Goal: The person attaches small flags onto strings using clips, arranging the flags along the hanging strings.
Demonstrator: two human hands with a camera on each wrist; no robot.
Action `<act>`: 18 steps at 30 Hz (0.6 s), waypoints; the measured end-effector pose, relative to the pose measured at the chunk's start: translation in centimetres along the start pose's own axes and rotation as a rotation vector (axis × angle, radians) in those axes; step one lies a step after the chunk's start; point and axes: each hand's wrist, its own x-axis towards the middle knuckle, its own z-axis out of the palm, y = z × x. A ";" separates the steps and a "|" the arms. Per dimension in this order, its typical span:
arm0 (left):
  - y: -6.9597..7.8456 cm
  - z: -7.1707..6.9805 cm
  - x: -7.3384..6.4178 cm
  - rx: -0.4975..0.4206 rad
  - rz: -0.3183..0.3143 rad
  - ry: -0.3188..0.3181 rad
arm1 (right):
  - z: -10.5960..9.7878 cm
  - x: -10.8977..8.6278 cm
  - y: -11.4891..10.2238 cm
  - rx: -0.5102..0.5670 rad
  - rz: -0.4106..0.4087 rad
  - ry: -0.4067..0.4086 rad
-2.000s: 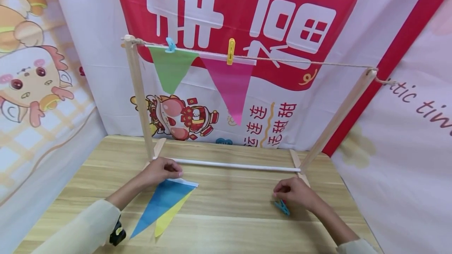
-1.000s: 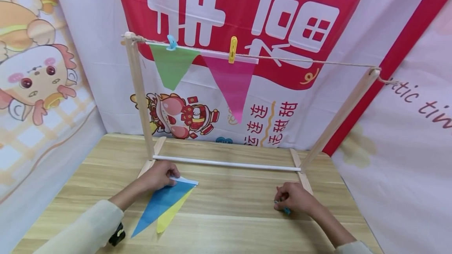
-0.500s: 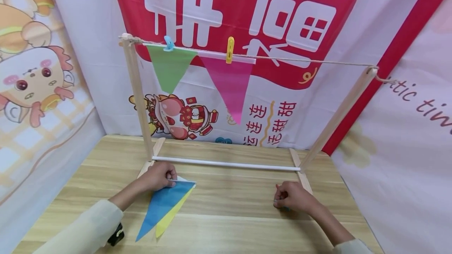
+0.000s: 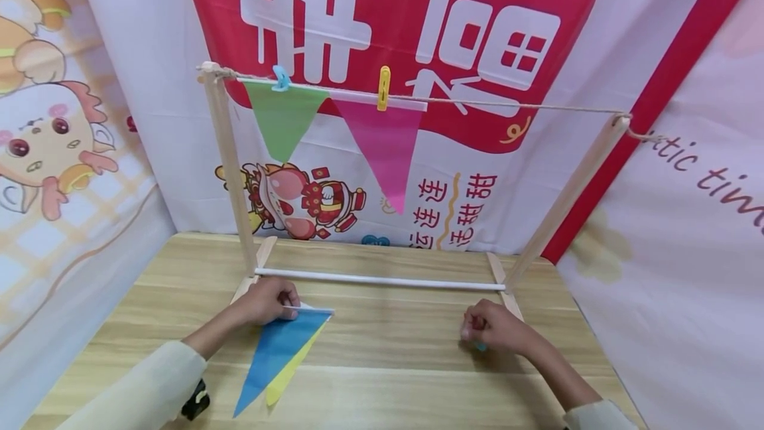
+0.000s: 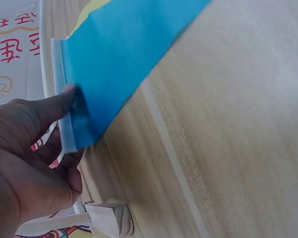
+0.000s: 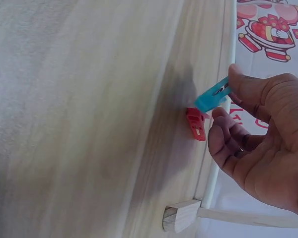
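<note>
My left hand point(image 4: 271, 300) pinches the white top strip of a blue pennant point(image 4: 277, 350) between thumb and fingers. The strip is raised a little in the left wrist view, where the blue pennant point(image 5: 124, 54) partly covers a yellow pennant point(image 5: 92, 9). On the right, my right hand point(image 4: 492, 325) holds a blue clothespin point(image 6: 212, 96) by one end, between thumb and index finger. A red clothespin point(image 6: 195, 124) lies on the table just below it; the head view hides it behind the hand.
A rope point(image 4: 525, 106) runs between two wooden posts point(image 4: 567, 204). From it hang a green pennant point(image 4: 283, 118) with a light-blue clothespin point(image 4: 280, 78) and a pink pennant point(image 4: 384, 144) with a yellow clothespin point(image 4: 383, 88). A white rod point(image 4: 382, 279) joins the bases.
My left hand came down onto the blue pennant's strip, pinched it and tilted it up off the yellow one. My right hand took hold of the blue clothespin and raised it slightly.
</note>
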 end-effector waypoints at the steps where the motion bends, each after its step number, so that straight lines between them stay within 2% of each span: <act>1: 0.0 -0.1 -0.1 -0.039 0.003 -0.011 | -0.1 0.0 -0.1 -0.005 0.008 0.007; 5: 0.0 -0.6 -0.1 -0.186 0.010 -0.060 | -0.4 0.1 -0.5 -0.011 0.031 0.034; 10: 0.0 -1.3 -0.1 -0.280 0.012 -0.104 | -0.8 0.3 -0.7 0.040 0.026 0.052; 16: 0.1 -1.5 0.2 -0.289 0.046 -0.174 | -1.0 0.5 -0.8 0.165 0.035 0.041; 18: 0.2 -1.6 0.3 -0.281 0.058 -0.188 | -1.1 0.6 -0.9 0.177 0.040 0.046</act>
